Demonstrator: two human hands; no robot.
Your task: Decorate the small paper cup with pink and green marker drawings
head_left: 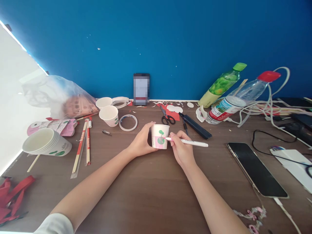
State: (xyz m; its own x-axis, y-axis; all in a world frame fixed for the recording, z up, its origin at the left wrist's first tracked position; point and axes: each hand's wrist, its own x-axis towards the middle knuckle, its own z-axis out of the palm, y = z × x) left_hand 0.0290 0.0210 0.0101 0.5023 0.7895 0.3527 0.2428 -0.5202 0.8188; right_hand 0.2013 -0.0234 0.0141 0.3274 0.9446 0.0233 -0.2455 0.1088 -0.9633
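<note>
My left hand (142, 138) grips a white paper cup (160, 128) from its left side, thumb near the rim and fingers under and behind it. Green leaf prints and a patch of pink colour show on the cup's side. In my right hand (181, 147) is a white marker (196, 143), pinched close to its pink tip. That tip touches the cup's wall beside the leaf print. Behind the cup lie black-handled scissors (168, 120) on red paper (175, 114). A black box cutter (197, 126) and a black pen (185, 126) rest to their right.
Left are stacked paper cups (40, 143), two single cups, wrapped chopsticks (80, 146), a tape roll (128, 123) and a plastic bag (70, 97). A phone (141, 89) leans on the blue wall. Right stand tilted bottles (223, 109), white cables and a flat phone (257, 170).
</note>
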